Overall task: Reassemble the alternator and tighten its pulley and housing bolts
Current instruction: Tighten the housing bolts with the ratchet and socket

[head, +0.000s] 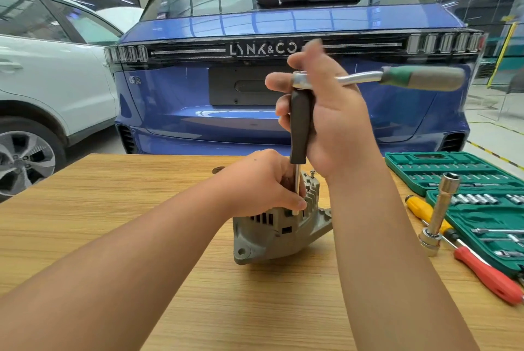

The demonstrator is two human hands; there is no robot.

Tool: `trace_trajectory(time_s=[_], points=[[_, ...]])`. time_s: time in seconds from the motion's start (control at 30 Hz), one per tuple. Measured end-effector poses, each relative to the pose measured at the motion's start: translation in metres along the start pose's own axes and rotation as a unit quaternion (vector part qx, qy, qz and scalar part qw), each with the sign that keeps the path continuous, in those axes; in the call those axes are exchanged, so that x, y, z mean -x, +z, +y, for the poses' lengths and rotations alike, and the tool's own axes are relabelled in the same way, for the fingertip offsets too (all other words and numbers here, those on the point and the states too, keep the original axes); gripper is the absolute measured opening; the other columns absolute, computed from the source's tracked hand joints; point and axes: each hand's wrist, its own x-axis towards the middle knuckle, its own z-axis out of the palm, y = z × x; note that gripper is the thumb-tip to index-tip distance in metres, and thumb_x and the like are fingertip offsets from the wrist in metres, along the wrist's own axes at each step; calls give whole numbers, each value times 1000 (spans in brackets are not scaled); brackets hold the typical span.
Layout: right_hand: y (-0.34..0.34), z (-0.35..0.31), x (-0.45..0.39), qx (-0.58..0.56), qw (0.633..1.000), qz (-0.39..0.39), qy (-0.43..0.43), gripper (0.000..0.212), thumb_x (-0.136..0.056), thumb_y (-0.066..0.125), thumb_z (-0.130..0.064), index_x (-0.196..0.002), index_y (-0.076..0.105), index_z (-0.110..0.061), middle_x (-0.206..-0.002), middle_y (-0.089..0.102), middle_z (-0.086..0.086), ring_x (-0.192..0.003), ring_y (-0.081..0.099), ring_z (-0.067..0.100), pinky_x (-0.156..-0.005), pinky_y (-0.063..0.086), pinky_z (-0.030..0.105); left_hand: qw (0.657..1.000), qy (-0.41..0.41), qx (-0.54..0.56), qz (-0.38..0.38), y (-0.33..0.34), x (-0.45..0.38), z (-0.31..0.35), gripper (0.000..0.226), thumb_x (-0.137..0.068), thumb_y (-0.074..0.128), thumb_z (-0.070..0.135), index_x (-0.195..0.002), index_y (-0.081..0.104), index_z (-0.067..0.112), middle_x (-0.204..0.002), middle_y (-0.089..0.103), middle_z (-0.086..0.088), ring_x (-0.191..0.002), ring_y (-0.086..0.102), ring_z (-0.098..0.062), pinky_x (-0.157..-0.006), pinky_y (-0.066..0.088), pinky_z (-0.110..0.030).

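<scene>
A grey alternator (272, 234) stands on the wooden table (113, 209). My left hand (261, 183) grips its top, fingers curled over the housing. A black-handled extension driver (300, 126) stands upright, its steel shaft reaching down to a bolt on the housing. On top of it sits a ratchet (368, 77) whose green and grey handle points right. My right hand (331, 115) holds the black handle and the ratchet head, with its fingers wrapped around them.
At the right lie an open green socket set case (453, 172), a long socket on a T-bar (441, 209), a yellow screwdriver (419, 206) and a red screwdriver (487, 274). A blue car (198, 89) stands behind the table, a white car (51, 81) to the left.
</scene>
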Motion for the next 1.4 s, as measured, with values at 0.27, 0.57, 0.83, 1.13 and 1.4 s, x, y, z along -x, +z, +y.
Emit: trace_trajectory(time_s=[0.27,0.57,0.83,1.13,1.4], points=[[18,11,6,125,973,110,-158,14,-90,75,-7,-88,62,-4,-69,60,17,-54,56,26,-55,50,32,1000,1,0,3,-1,5,6,16,-87,82,33,-76,71,35,-73,73,15,-67,67,-2,-62,51,-24],[15,9,2,94,984,132,-78,25,-103,57,-36,-104,53,-12,-84,76,6,-54,61,17,-55,48,23,1000,16,-9,9,2,2,4,13,-88,80,36,-80,70,35,-71,70,20,-65,64,3,-53,44,-13],[-7,-20,-2,-105,977,23,184,39,-107,38,-48,-100,53,-13,-51,55,0,-39,46,16,-52,39,23,998,44,-50,1,0,-2,-2,17,-86,80,40,-77,69,30,-66,62,22,-58,55,4,-44,35,-10],[16,-12,5,-22,994,50,96,24,-97,59,-28,-82,43,-18,-55,43,-6,-44,39,10,-40,32,22,999,24,-29,9,2,0,-3,13,-84,81,39,-80,71,32,-73,69,17,-64,63,0,-53,45,-19],[17,-15,8,-9,993,7,120,19,-100,49,-28,-103,52,-9,-65,36,5,-43,39,13,-41,33,21,999,20,-20,15,4,0,-3,12,-83,82,39,-82,72,33,-77,71,20,-71,65,1,-49,46,-16]])
